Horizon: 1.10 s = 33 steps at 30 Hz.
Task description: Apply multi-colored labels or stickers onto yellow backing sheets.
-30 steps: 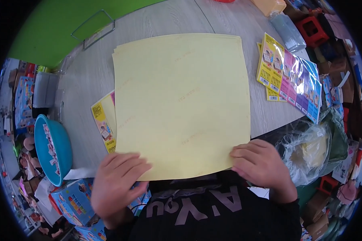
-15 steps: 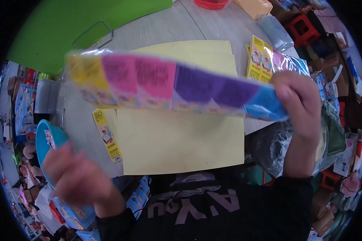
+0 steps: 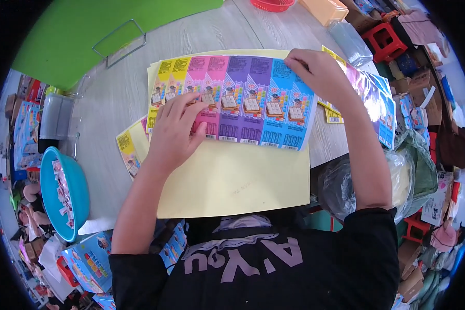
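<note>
A sheet of printed labels [image 3: 240, 126], striped yellow, pink, purple and blue, lies face up across a large sheet of pale yellow paper [image 3: 232, 181]. Spread fingers of my left hand [image 3: 175, 129] rest on its left part, over the yellow and pink strips. At the upper right edge, my right hand [image 3: 318, 75] pinches the blue end; its fingertips are partly hidden. A narrow yellow label strip [image 3: 127, 150] pokes out beside the paper's left edge.
More glossy label sheets [image 3: 374, 101] lie at the right. A teal basin [image 3: 82, 194] of small wrapped pieces stands left. A wire handle [image 3: 120, 42] crosses a green surface [image 3: 113, 23] at the back. A clear plastic bag [image 3: 338, 181] hangs by the table's right edge.
The label sheet, held up by the right hand and blurred before, now lies flat on the yellow paper. My left hand has come from the basin onto it; my right hand has moved inward and up.
</note>
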Each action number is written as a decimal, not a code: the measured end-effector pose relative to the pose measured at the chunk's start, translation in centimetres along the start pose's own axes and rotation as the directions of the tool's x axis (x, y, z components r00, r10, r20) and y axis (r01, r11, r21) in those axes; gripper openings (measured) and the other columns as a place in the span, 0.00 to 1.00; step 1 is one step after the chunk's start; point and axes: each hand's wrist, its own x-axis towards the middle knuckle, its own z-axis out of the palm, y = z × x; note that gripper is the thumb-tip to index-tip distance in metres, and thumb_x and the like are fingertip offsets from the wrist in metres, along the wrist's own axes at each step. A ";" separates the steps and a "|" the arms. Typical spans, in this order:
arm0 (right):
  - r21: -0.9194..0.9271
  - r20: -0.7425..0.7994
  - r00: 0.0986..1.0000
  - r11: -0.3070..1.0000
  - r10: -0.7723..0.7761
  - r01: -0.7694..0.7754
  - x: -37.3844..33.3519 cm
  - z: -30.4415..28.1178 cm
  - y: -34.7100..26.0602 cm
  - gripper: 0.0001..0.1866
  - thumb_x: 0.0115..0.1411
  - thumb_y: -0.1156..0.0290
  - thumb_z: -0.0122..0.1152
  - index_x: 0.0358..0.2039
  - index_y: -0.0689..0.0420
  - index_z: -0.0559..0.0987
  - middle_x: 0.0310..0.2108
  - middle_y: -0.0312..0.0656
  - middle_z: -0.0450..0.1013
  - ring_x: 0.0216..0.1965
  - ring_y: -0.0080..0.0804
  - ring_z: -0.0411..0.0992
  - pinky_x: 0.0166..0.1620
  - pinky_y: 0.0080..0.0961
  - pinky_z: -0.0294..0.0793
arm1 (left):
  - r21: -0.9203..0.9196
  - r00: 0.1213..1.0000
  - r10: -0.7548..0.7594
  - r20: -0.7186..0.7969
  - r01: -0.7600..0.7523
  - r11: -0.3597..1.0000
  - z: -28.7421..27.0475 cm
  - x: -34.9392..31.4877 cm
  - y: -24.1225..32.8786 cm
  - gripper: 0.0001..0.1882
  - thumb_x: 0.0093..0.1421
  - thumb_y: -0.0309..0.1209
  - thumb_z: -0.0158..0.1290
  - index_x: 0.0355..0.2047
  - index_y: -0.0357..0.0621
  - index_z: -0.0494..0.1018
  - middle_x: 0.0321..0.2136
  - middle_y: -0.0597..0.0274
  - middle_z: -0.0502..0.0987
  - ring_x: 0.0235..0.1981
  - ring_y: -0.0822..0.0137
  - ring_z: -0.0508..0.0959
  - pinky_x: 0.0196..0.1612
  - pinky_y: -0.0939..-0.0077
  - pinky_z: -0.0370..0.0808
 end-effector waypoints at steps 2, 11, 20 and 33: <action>-0.022 0.017 1.000 1.000 0.009 -0.008 -0.1 0.6 0.1 0.15 0.72 0.61 0.57 0.41 0.61 0.82 0.35 0.49 0.80 0.36 0.45 0.78 0.41 0.37 0.76 | -0.018 1.000 -0.007 0.024 0.007 1.000 0.3 -0.3 -0.1 0.20 0.60 0.32 0.60 0.53 0.46 0.75 0.56 0.56 0.74 0.59 0.53 0.74 0.62 0.54 0.68; -0.166 -0.020 0.998 0.985 -0.054 0.050 -0.2 4.1 1.7 0.14 0.71 0.61 0.57 0.39 0.60 0.82 0.39 0.45 0.80 0.41 0.49 0.79 0.45 0.43 0.78 | -0.015 0.995 -0.009 0.102 0.011 1.000 1.0 -0.3 -0.1 0.18 0.62 0.34 0.60 0.51 0.45 0.75 0.53 0.57 0.73 0.57 0.54 0.73 0.61 0.55 0.68; -0.245 -0.095 0.983 0.961 -0.157 0.130 -0.3 5.8 2.0 0.10 0.70 0.65 0.59 0.41 0.58 0.79 0.41 0.45 0.78 0.47 0.48 0.78 0.49 0.43 0.78 | -0.105 0.985 -0.050 0.165 0.068 0.992 1.1 -0.2 -0.7 0.24 0.62 0.40 0.63 0.54 0.43 0.71 0.60 0.50 0.67 0.66 0.45 0.66 0.68 0.51 0.65; -0.090 0.198 0.850 0.855 -0.488 0.511 -6.8 5.5 -10.7 0.27 0.59 0.56 0.69 0.55 0.58 0.79 0.57 0.46 0.73 0.58 0.43 0.72 0.61 0.42 0.70 | -0.175 0.988 -0.050 0.146 0.075 0.982 1.2 -0.7 -0.6 0.26 0.60 0.35 0.66 0.56 0.43 0.71 0.61 0.49 0.66 0.68 0.45 0.66 0.67 0.50 0.68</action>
